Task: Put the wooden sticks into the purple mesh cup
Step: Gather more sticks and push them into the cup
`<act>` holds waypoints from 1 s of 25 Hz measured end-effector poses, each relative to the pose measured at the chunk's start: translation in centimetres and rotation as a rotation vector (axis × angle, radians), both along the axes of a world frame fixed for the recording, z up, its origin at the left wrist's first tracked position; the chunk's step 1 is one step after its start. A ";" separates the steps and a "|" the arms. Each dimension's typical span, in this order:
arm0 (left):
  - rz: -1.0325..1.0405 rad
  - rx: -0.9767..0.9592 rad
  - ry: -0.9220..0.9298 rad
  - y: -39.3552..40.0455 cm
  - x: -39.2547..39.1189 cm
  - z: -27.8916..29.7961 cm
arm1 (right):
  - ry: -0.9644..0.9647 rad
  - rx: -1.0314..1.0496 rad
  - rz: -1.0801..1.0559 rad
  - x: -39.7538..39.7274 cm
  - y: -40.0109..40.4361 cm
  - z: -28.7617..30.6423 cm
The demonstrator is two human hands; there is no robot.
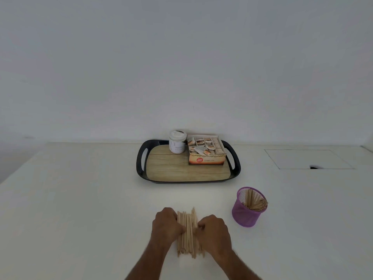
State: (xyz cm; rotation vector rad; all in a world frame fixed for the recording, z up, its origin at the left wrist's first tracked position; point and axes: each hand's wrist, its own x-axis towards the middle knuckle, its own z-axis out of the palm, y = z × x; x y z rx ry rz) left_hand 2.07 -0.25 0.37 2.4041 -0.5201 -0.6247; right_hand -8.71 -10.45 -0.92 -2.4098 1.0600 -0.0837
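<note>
My left hand [166,224] sits against the left side of the sticks [187,233], fingers curled in against the bundle as if to pinch it; the picture is a little blurred, so I can't say how many sticks the fingers actually have. The sticks lie flat on the table [80,199] just in front of me, roughly side by side, pointing away from me, with uneven ends. My right hand [214,229] presses in from the other side, fingers curled onto the right edge of the bundle. So both hands are closed on the same pile, squeezing it together between them.

Beyond the pile, well apart from it, is a tray [141,158] with a jar [177,141] and a box [205,150] of tea sachets at its back; none of that matters for this job.

To the right of my right hand, near but not touching, stands the cup [247,211]. It already holds a good clutch of sticks, leaning against its right wall and poking above the rim.

By my reckoning the job is partly done: one lot is in the cup, one lot is left on the table. What's left is to gather this pile, lift it across to the right, and drop it in upright.
</note>
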 end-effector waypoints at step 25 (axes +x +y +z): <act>0.130 -0.522 0.287 -2.6 -0.6 4.6 | -0.547 0.322 -0.220 -3.2 -3.6 5.1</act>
